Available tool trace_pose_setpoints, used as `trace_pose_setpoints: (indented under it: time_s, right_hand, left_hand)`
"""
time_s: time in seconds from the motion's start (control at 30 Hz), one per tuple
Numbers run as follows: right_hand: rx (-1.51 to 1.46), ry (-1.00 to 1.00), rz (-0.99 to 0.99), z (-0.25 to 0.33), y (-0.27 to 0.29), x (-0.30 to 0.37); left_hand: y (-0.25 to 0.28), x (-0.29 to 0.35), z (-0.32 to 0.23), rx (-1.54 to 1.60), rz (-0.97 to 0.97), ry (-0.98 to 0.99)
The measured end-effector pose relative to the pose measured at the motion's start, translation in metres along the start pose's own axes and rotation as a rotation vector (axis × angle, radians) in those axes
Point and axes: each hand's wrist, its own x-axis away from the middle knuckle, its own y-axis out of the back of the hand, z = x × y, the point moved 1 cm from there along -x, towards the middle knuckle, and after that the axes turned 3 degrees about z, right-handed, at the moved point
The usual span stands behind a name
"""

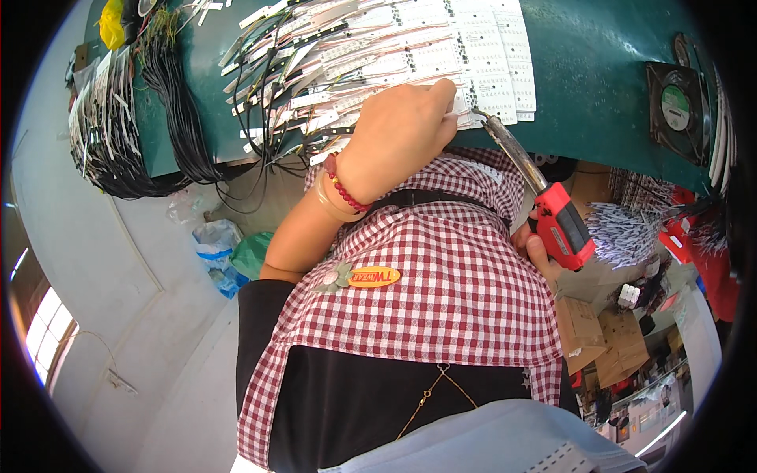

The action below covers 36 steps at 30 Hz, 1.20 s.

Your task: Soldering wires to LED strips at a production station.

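My left hand (404,134) is pinched closed over the near edge of several white circuit boards (489,55), with small dark parts in rows. What its fingertips hold, if anything, is too small to make out. The soldering iron (563,225) has a red and black handle, gripped by my right hand (538,251), mostly hidden behind it. The iron's tip reaches the board beside my left fingertips. Thin pale wires (363,98) run left from the boards to narrow white and black strips (315,39).
Bundled black cables (169,102) and wired strips (106,126) hang over the left edge of the green table (583,71). A black fan (676,109) sits at the right. Cardboard boxes (619,347) and piled white-tipped wires (627,232) lie below on the right, plastic bags (221,252) on the left.
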Motion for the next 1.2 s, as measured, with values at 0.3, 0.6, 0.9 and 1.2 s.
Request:
trace_pose_setpoints:
  time_s: [0.3, 0.6, 0.9, 1.2]
  right_hand:
    - [0.082, -0.011, -0.061, -0.0083, -0.0001, 0.0037]
    - [0.080, 0.088, -0.001, -0.0012, -0.0007, 0.0012]
    - [0.135, 0.052, -0.094, -0.0092, 0.0039, 0.0058]
    - [0.138, 0.028, -0.074, -0.0076, 0.0029, 0.0077]
  left_hand:
    - [-0.0061, 0.0024, 0.0012, 0.003, -0.025, 0.053]
    - [-0.0036, 0.0015, -0.0004, 0.000, -0.011, 0.045]
    - [-0.0012, 0.0016, -0.0003, 0.047, -0.037, 0.025]
    - [-0.0041, 0.0009, 0.0000, 0.021, -0.048, 0.031]
